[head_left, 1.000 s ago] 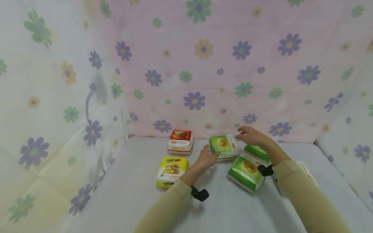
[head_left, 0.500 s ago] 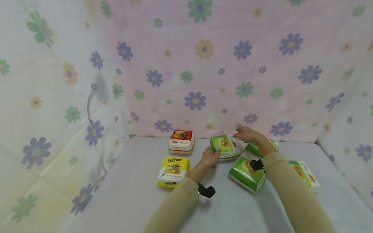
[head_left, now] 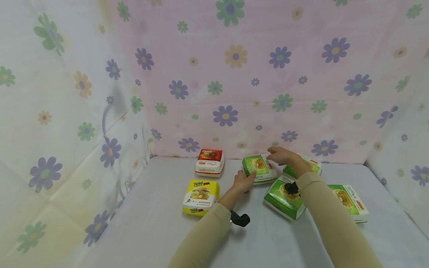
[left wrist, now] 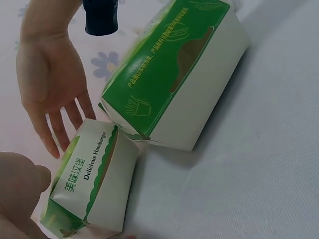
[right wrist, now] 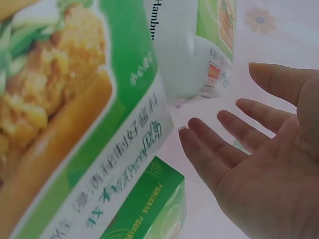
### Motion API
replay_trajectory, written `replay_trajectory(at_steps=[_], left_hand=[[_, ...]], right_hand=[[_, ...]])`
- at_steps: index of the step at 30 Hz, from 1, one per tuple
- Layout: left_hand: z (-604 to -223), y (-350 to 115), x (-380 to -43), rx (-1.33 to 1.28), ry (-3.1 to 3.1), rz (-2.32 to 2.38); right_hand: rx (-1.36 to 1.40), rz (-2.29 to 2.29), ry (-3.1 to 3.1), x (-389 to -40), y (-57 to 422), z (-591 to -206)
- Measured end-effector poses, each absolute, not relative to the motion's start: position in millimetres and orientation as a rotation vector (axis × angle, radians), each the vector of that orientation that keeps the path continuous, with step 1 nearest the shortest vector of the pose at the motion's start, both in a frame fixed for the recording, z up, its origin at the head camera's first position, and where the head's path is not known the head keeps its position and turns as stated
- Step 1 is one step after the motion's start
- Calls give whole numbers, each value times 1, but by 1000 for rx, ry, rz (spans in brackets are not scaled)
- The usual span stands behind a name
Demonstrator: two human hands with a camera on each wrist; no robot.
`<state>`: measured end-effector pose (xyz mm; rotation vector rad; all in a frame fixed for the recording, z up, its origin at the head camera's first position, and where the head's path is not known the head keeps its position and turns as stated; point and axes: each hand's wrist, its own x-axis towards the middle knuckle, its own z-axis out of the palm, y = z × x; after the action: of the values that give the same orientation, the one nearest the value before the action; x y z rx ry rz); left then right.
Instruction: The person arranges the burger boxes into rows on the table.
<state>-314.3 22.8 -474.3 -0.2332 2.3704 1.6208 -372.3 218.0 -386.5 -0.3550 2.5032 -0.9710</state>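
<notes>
A green and white hamburger box [head_left: 256, 165] lies at the back middle of the table, between both hands. My left hand [head_left: 242, 182] is at its left front corner, the thumb [left wrist: 20, 184] beside the lettered side of the box in the left wrist view. At the box's right back edge is my right hand [head_left: 281, 155]. Its fingers [right wrist: 214, 149] are spread and loosely extended in the right wrist view, with a gap to the box there. A larger green burger box [head_left: 281, 201] lies just in front, below the right forearm.
Two more green boxes lie to the right, one behind [head_left: 310, 163] and one nearer [head_left: 352, 203]. On the left are a red and white burger box [head_left: 210, 163] and a yellow one [head_left: 201, 197]. Flowered cloth walls [head_left: 187, 123] enclose the white table [head_left: 140, 230].
My right hand has come left and closer to the box at the back. My left hand has shifted slightly right, toward the box's front corner. The boxes keep their places.
</notes>
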Motion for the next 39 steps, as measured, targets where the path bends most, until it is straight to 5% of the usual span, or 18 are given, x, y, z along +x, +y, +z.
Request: replay_trajectory(at_steps=[39], left_hand=[[-470, 11, -324, -159, 2483, 1641]], right_hand=[[-267, -899, 2411, -365, 213, -393]])
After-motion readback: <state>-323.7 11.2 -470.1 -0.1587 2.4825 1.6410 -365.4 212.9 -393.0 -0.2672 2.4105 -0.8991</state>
